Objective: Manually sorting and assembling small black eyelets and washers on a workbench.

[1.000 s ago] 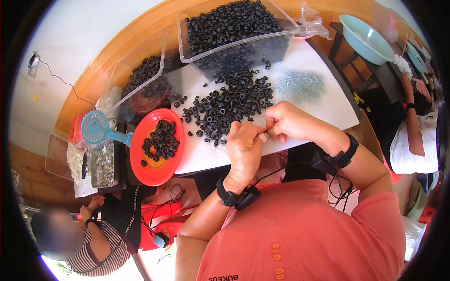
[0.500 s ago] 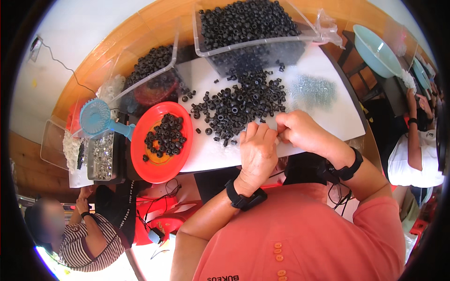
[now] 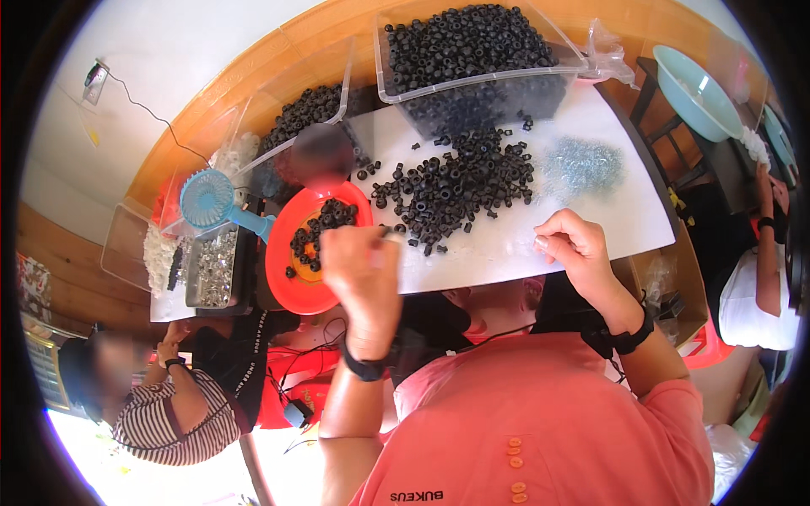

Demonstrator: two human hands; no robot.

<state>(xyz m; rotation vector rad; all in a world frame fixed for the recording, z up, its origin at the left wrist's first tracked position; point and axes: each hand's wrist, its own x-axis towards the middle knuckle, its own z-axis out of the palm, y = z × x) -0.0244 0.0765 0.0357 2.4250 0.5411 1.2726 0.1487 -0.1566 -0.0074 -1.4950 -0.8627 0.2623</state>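
My left hand is over the right edge of a round red plate, its fingers smeared by motion. Small black plastic caps with holes lie in a group on that plate. My right hand hovers above the near part of the white board, its fingers curled with thumb and forefinger together. Whatever it pinches, if anything, is too small to make out. Loose black caps are heaped on the board beyond both hands. To the right of them lies a pile of tiny silvery metal pieces.
At the back, a clear bin is full of black caps; another clear bin stands left of it. A blue handheld fan and a metal tray of shiny parts are left. People sit on both sides.
My hands, together at the board's near edge before, are now apart. The left has swung left to the red plate; the right has moved slightly right. The view has shifted a little.
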